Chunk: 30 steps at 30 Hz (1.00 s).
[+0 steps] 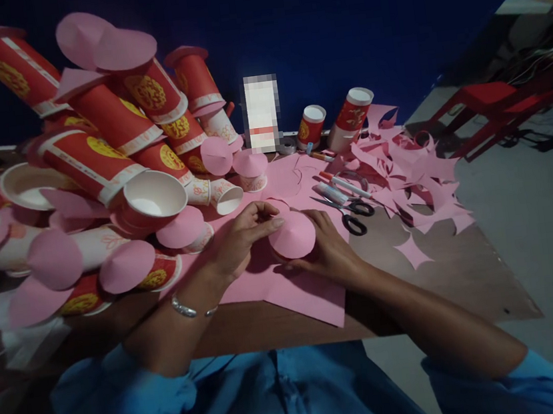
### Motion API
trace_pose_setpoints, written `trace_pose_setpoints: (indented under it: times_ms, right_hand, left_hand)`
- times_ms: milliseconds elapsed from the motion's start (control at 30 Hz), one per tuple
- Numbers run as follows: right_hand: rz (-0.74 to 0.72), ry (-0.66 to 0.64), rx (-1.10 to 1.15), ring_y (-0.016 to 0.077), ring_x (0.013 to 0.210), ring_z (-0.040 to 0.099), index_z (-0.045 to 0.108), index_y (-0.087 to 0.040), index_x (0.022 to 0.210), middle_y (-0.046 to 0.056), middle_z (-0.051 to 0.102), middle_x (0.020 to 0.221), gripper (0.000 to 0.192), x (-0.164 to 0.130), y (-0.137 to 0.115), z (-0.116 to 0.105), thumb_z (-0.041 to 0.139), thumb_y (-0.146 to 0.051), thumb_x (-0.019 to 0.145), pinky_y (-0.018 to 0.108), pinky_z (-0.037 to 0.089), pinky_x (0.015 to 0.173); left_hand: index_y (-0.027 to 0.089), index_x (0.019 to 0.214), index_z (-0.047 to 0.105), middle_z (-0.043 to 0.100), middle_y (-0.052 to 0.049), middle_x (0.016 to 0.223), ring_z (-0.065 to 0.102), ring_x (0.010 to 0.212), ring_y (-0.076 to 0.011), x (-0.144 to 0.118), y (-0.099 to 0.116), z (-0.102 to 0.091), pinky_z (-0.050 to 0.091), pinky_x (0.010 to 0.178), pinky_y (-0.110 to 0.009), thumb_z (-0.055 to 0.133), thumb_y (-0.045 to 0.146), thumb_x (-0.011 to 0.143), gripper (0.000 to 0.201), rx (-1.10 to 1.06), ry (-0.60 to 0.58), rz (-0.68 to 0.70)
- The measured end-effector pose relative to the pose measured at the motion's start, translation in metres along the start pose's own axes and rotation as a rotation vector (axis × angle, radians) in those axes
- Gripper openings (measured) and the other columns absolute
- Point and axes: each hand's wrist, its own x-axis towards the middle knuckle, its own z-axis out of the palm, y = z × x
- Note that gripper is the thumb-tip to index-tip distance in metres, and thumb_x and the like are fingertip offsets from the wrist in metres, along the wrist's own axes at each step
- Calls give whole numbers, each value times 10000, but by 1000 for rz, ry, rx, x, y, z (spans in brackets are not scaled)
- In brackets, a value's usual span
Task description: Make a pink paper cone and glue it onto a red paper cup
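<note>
A pink paper cone [292, 235] sits in front of me above the pink sheets [308, 297]. My right hand [329, 244] curls round its right side and underneath, gripping what seems to be a small paper cup, mostly hidden by the cone. At the cone's left edge, my left hand [247, 234] has its thumb pressed on the paper and its fingers bent together. Scissors [348, 215] lie just right of my hands, beside a marker [349, 184] and a glue tube [331, 193].
Red paper cups [111, 116] with pink cone tops are stacked at the left, white cups [227, 196] among them. Two red cups [311, 127] stand at the back. Pink paper offcuts [402, 164] heap up at the right, near the table edge [512, 279]. A red stool [476, 108] stands beyond.
</note>
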Motion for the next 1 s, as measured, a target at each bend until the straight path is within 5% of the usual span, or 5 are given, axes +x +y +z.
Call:
trace_pose_setpoints:
  times_ms: [200,300,400,633,1000]
  right_hand:
    - [-13,-47,-34,400,1419,519,474,-269,1573,167,602,1462,779,-1,11,-35,718,-129,847,673,452,1188]
    - [48,5,19,361,1373,576,674,-245,1365,146,685,1360,437,2,14,-51,604,-162,942,612,483,1159]
    - [232,10,228,287,1027,707,763,-231,1124,108,770,1102,236,6,12,-58,626,-377,997,457,587,887]
    - [405,-100,716,166,662,547,667,-208,706,16,630,697,621,13,-3,-52,683,-813,847,316,450,654]
    - [625,-173,965,73,546,353,613,-185,659,-58,511,596,575,13,-10,-41,961,-641,616,256,208,526]
  left_hand:
    - [189,976,670,628,-7,994,551,937,-172,2,-1,-3,425,872,-322,925,330,680,415,7,-3,3]
    - [189,964,674,627,-9,989,543,938,-173,2,0,-3,418,871,-320,937,328,666,421,15,-9,1]
    - [190,953,669,624,-12,986,542,939,-180,2,1,-3,414,870,-324,933,330,669,412,20,-15,0]
    - [185,946,687,629,-8,975,546,930,-177,2,3,-3,413,881,-327,919,309,686,370,0,-16,16]
    - [171,923,671,624,1,926,521,868,-149,2,2,-3,380,806,-300,949,320,673,402,-29,-50,-5]
